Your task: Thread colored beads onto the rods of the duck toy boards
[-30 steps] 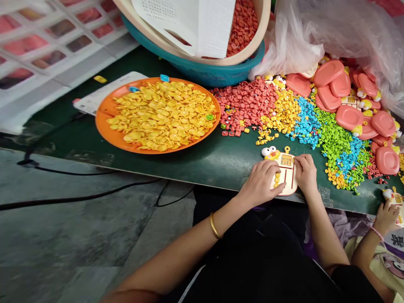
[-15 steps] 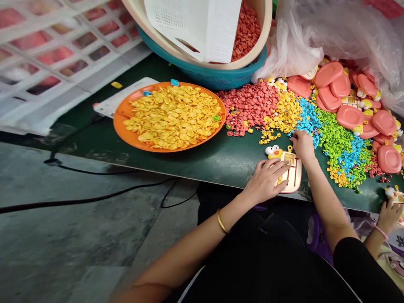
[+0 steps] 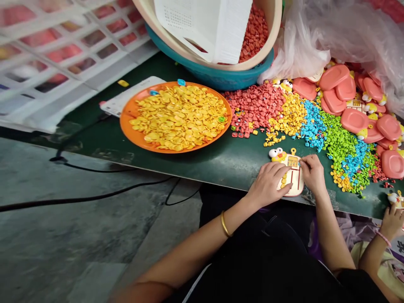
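Observation:
A cream toy board (image 3: 296, 185) with a big-eyed yellow duck head lies at the table's front edge, with red lines, a small window and yellow pieces on it. My left hand (image 3: 267, 181) lies over its left side, fingers and thumb pressed on its face, holding it in place. At the board's upper right edge, my right hand (image 3: 313, 171) is closed in a pinch. A bit of blue shows at its fingertips, apparently a small blue plastic piece (image 3: 299, 163), mostly hidden by the fingers. Loose blue pieces (image 3: 312, 124) lie in a heap beyond this hand.
An orange plate (image 3: 128, 132) of yellow discs stands left. Heaps of red pieces (image 3: 259, 105), yellow pieces (image 3: 292, 113) and green pieces (image 3: 339, 136) lie behind, beside coral-coloured toy boards (image 3: 355, 120). Stacked basins (image 3: 217, 78) and a white crate (image 3: 75, 90) stand behind. Another person's hand (image 3: 392, 221) is at right.
My right hand has come back from the blue heap to the board's upper right edge, its fingers pinched. My left hand stays on the board. The view has shifted slightly.

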`<act>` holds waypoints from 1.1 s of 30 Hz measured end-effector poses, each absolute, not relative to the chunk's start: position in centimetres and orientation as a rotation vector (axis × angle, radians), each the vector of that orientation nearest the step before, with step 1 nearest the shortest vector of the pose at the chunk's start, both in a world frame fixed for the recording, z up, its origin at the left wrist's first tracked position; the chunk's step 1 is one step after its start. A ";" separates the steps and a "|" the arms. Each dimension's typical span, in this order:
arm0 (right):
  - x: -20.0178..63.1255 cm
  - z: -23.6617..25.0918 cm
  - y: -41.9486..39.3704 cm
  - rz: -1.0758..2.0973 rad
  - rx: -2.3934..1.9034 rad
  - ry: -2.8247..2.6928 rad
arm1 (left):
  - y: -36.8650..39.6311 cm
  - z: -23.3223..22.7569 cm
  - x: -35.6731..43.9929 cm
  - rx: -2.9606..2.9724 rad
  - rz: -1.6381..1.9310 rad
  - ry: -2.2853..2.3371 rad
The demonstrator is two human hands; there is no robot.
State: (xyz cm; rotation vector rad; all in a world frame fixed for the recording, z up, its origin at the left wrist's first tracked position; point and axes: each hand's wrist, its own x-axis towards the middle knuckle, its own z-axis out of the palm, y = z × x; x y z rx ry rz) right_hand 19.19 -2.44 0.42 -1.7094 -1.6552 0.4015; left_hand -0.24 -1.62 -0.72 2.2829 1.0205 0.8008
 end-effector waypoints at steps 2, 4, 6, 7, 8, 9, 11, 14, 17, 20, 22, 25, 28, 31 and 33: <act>19.1 0.5 -3.5 0.401 -1.653 -1.750 | -1.6 -0.8 -0.3 2.283 0.791 1.026; 19.0 0.5 -3.3 0.425 -1.556 -1.832 | -1.5 -0.8 -0.3 2.285 0.780 1.041; 18.8 0.6 -1.1 0.412 -1.519 -1.828 | -1.3 -0.7 -0.3 2.301 0.761 1.050; 18.6 0.6 0.7 0.382 -1.545 -1.797 | -1.3 -0.6 -0.3 2.320 0.745 1.044; 18.5 0.7 2.7 0.332 -1.608 -1.752 | -1.2 -0.4 -0.3 2.345 0.725 1.031; 18.4 0.7 4.8 0.280 -1.684 -1.723 | -1.2 -0.3 -0.2 2.373 0.701 1.012; 18.4 0.7 7.8 0.264 -1.771 -1.777 | -1.2 -0.1 -0.2 2.422 0.662 0.967; 19.0 0.8 7.9 0.326 -1.755 -1.811 | -1.2 0.0 -0.1 2.446 0.652 0.949; 20.1 0.8 3.6 0.439 -1.680 -1.652 | -1.2 -0.2 0.0 2.440 0.672 0.941; 21.1 0.3 -0.6 0.447 -1.626 -1.619 | -0.9 -0.4 0.1 2.447 0.701 0.884; 21.3 -0.1 -2.2 0.347 -1.619 -1.656 | -0.7 -0.5 0.2 2.468 0.730 0.829; 20.8 -0.6 -3.4 0.274 -1.610 -1.657 | -0.3 -0.7 0.3 2.492 0.762 0.775; 19.6 -0.7 -4.6 0.299 -1.575 -1.679 | -0.2 -1.0 0.4 2.486 0.765 0.803; 19.4 -0.3 -4.6 0.357 -1.517 -1.759 | -0.3 -1.2 0.4 2.470 0.769 0.832; 20.6 0.1 -3.2 0.339 -1.543 -1.718 | -0.4 -1.3 0.5 2.462 0.768 0.868</act>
